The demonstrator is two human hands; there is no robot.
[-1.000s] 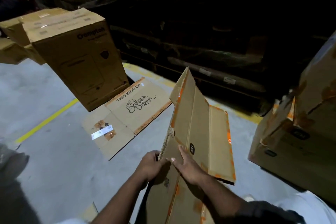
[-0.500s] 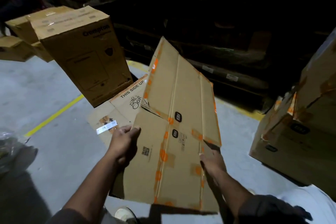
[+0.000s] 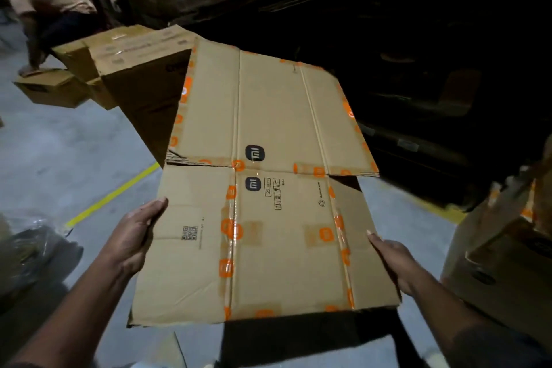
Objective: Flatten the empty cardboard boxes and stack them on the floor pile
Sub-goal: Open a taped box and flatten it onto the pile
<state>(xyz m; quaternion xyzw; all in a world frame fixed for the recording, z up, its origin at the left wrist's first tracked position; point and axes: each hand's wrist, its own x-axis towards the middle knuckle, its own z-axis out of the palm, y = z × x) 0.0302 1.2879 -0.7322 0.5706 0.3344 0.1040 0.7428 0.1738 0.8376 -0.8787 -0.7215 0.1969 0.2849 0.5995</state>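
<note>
Above the floor point(image 3: 89, 158), flattened box point(image 3: 268, 218) gripped at both side edges by left hand point(image 3: 133, 236) and right hand point(image 3: 394, 260); advisable to keep level, lower squarely onto pile.

Bare forearms, dark right sleeve point(image 3: 490, 343)

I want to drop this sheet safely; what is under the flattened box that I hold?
Under the flattened box only grey floor and a yellow line show at its edges. Whatever lies directly beneath is covered.
</note>
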